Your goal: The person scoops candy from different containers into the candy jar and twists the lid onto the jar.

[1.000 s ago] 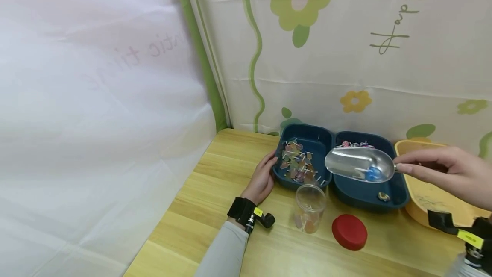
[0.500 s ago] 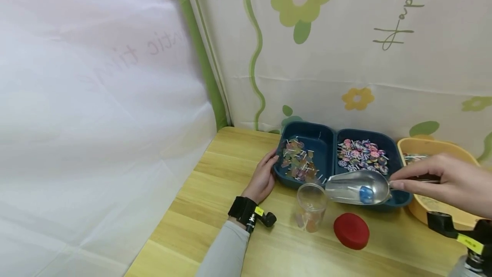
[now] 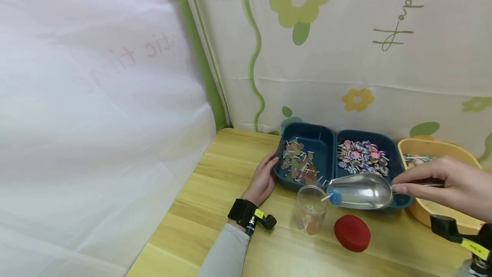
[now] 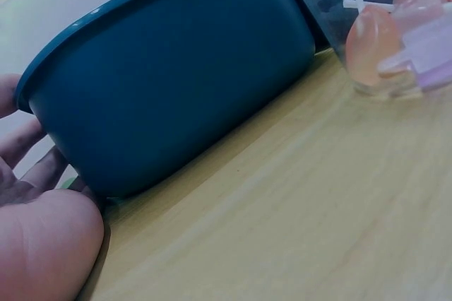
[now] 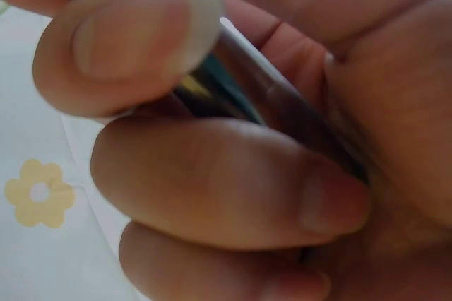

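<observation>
My right hand (image 3: 442,183) grips the handle of a clear-bowled scoop (image 3: 363,191), fingers curled round it in the right wrist view. At the scoop's front lip lies a blue lollipop-shaped piece (image 3: 335,196), its white stick reaching over the rim of a clear plastic cup (image 3: 312,202). Inside the cup sit a few pieces, among them an orange one (image 4: 373,46) and a pale purple one (image 4: 431,54). My left hand (image 3: 261,183) rests against the outer side of the left dark blue bin (image 4: 169,75), fingers along its wall and a tip at the rim.
Small translucent lollipop pieces (image 3: 297,161) fill part of the left bin. Swirl lollipops (image 3: 361,155) lie in the adjoining blue bin (image 3: 397,163). A yellow bin (image 3: 467,151) stands at right. A red lid (image 3: 352,233) lies right of the cup on the wooden table (image 3: 215,174).
The scoop has come down and toward the viewer, beside the cup, and the blue lollipop has slid from its back to the front lip. My left hand stays at the bin.
</observation>
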Demonstrator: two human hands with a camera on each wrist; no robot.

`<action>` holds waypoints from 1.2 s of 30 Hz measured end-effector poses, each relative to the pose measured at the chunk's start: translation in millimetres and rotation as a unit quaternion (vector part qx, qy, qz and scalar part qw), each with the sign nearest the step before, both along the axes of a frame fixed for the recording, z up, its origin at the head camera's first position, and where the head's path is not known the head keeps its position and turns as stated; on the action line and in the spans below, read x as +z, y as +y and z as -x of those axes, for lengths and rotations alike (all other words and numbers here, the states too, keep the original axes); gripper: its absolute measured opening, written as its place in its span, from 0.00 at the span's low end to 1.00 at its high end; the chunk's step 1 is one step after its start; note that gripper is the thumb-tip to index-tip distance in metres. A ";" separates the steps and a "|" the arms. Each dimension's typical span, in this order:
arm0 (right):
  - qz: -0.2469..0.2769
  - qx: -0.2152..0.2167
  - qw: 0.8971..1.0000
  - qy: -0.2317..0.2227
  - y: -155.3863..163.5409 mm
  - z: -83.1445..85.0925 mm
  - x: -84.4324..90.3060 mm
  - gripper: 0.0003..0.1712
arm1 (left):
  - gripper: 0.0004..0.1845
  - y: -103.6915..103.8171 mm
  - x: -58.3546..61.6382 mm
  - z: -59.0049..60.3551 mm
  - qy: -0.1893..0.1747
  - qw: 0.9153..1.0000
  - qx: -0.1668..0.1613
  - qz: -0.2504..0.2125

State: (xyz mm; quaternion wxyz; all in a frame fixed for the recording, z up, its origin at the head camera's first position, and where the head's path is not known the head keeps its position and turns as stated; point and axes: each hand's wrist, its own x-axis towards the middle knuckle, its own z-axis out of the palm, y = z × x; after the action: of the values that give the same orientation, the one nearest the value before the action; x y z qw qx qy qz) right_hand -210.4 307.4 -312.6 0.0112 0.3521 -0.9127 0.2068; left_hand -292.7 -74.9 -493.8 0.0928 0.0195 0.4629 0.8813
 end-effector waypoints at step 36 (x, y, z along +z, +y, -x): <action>-0.018 -0.004 0.993 -0.120 -145.7 72.9 -68.9 0.10 | 0.25 0.5 4.5 -3.0 -0.001 1.000 0.004 0.000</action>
State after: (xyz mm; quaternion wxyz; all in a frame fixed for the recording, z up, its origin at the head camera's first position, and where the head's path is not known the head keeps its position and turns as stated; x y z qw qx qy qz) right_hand -283.3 161.7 -381.5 -0.1042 0.3214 -0.9124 0.2309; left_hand -289.7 -74.4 -489.4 0.0894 0.0166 0.4630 0.8817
